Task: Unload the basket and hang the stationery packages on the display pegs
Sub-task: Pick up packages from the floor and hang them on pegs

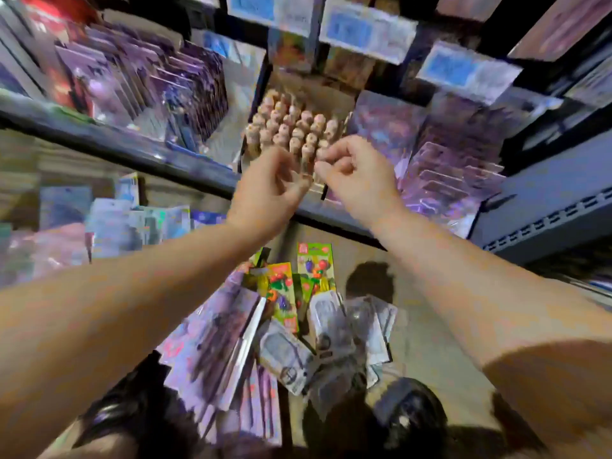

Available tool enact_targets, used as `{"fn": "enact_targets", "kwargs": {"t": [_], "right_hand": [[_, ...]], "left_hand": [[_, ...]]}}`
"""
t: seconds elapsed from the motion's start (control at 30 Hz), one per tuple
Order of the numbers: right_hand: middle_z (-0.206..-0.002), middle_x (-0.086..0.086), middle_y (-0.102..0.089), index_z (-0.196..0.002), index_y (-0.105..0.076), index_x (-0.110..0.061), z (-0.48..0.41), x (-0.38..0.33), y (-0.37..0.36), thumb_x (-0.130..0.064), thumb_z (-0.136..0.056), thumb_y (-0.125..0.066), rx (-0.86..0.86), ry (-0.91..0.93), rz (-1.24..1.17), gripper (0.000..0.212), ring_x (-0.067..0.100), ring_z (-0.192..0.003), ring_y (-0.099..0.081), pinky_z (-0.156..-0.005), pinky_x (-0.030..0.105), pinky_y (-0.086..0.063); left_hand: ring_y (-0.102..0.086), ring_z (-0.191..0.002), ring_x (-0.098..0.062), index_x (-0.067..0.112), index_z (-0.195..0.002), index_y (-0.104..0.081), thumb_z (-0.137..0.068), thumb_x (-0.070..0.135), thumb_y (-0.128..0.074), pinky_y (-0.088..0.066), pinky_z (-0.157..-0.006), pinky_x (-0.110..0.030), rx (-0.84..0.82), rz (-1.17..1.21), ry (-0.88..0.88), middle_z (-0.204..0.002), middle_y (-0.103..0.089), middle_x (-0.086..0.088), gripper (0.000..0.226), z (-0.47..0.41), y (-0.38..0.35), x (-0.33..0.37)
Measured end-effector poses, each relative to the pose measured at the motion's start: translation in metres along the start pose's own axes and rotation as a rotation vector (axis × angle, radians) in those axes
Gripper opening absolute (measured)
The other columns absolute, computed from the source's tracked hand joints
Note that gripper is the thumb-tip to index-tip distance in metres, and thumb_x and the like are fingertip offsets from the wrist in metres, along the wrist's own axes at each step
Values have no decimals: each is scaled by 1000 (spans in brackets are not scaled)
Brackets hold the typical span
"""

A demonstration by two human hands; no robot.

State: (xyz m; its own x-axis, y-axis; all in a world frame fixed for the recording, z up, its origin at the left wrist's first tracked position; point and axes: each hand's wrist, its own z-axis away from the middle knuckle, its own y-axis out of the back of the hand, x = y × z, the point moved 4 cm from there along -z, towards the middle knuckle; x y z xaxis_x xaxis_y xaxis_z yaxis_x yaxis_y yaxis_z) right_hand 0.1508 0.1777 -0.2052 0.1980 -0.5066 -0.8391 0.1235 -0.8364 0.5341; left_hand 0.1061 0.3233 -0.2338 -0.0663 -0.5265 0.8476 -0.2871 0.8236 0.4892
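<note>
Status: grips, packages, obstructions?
Left grip, right grip: up at the figure box on the shelf, fingers curled, hold unclear in blur. Packages piled below, unhung. Nothing seen blocking.

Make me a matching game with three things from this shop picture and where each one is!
Things:
1. box of little figures
2. green packs
3. blue tags

Places:
A. up high, at the top
B. lying down low
C. standing on the shelf

Pairs: 1-C, 2-B, 3-A
</note>
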Motion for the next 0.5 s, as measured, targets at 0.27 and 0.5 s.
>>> {"fn": "enact_targets", "kwargs": {"t": [0.27, 0.5], "right_hand": [[-111, 4, -66, -106, -65, -23, 111, 156, -59, -37, -86, -69, -603, -544, 499, 24, 23, -101, -61, -80, 28, -47], [-115, 0, -60, -116, -58, -21, 171, 187, -101, -40, -89, -66, -887, -481, 636, 35, 22, -104, -60, -83, 33, -50]], "left_hand": [[-61, -92, -39, 13, -98, -68, -80, 38, -55, -51, -75, -42, -815, -531, -18, -94, -65, -13, 34, 147, -49, -135], [-35, -134, -27, 23, -136, -48, -88, 43, -58, -30, -101, -39, -1020, -919, -271, -143, -43, -2, 53, 166, -70, -138]]}}
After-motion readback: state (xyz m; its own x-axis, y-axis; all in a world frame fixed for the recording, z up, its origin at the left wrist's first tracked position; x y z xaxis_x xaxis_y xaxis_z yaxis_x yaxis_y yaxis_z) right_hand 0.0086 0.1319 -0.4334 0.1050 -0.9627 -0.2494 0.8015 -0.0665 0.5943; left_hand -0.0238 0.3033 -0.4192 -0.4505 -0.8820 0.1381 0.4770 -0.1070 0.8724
